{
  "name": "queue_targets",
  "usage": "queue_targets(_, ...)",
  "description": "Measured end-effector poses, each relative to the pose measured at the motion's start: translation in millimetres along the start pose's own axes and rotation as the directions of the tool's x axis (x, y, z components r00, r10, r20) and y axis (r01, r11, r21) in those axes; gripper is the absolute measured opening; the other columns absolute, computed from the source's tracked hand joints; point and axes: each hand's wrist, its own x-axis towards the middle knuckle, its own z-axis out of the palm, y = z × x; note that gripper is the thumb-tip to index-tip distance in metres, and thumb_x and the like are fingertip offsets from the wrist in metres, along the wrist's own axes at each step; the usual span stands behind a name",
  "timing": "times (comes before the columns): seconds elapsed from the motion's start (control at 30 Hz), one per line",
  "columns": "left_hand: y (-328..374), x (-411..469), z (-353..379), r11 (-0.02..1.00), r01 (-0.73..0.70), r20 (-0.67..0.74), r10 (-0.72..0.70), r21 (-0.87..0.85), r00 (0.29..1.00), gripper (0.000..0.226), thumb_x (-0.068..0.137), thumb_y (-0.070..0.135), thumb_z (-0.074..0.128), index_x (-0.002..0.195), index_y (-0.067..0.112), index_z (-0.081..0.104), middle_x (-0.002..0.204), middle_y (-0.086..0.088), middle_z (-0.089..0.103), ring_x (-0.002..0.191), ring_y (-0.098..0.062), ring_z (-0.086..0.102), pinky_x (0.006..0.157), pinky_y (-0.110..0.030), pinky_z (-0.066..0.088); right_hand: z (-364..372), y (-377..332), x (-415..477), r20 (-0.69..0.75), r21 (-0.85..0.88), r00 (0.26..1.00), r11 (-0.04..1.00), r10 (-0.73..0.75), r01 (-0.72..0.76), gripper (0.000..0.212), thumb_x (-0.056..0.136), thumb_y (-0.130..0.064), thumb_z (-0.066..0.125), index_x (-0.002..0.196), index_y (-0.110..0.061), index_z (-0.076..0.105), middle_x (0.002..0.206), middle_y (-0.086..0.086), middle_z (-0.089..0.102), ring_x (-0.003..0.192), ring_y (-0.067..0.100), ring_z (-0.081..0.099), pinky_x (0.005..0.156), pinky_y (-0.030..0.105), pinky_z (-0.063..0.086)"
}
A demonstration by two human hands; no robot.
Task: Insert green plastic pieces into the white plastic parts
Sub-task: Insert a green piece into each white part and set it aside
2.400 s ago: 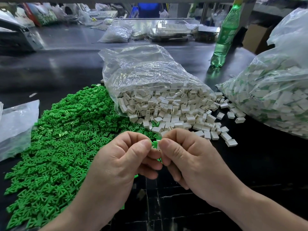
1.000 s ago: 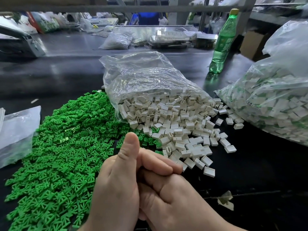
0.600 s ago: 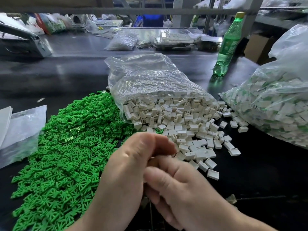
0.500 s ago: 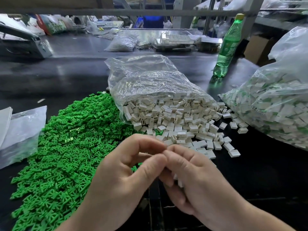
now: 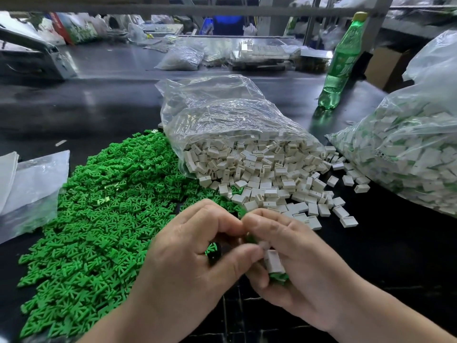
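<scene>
Fingers [image 5: 272, 227] of right hand [image 5: 304, 266] grip white part [image 5: 272, 263]; left hand [image 5: 195, 258] fingers curled, hold unclear.

bare table [image 5: 395, 263] at near right; green pieces [image 5: 99, 231] crowd the left, white parts [image 5: 259, 174] spill ahead.

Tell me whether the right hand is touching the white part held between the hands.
Touching. The head view shows the right hand with its fingers curled round the white part, which lies against them with no gap.
</scene>
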Motion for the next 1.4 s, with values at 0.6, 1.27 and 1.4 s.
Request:
queue_targets(0.6,-21,-4,-2,0.837,0.022,0.249,-0.188,0.547,0.950,0.038,0.083,0.060,0.053,0.106,0.034,0.070,0.092,0.017,0.059,0.085,-0.008,0.057,0.069,-0.014,0.033,-21,-34,-9,-0.342,-0.922,0.885,-0.066,-0.316,-0.381,0.027,0.087,-0.062,0.062,0.105,-0.042,0.064,0.079,-0.019,0.058,0.071,0.000,0.058,0.052,0.013,0.042)
queue_targets(1.27,-24,2,9,0.859,-0.053,0.274,-0.103,0.510,0.956,0.030,0.100,0.041,0.040,0.089,0.030,0.066,0.079,0.014,0.061,0.072,-0.007,0.057,0.066,-0.033,0.052,-23,-22,-8,-0.158,-0.970,0.913,-0.113,-0.376,-0.214,0.020,0.094,-0.049,0.056,0.086,-0.030,0.060,0.071,-0.012,0.061,0.062,0.004,0.055,0.053,0.019,0.043)
queue_targets(1.4,-19,3,1,0.914,0.395,0.144,-0.380,-0.094,0.914,0.028,0.086,0.056,0.043,0.089,0.037,0.062,0.081,0.015,0.073,0.075,-0.001,0.069,0.065,-0.019,0.056,-24,-22,-10,-0.112,-0.886,0.941,0.462,-0.321,0.052,0.010,0.090,-0.041,0.072,0.088,-0.034,0.065,0.056,-0.014,0.063,0.041,0.000,0.050,0.041,0.010,0.036)
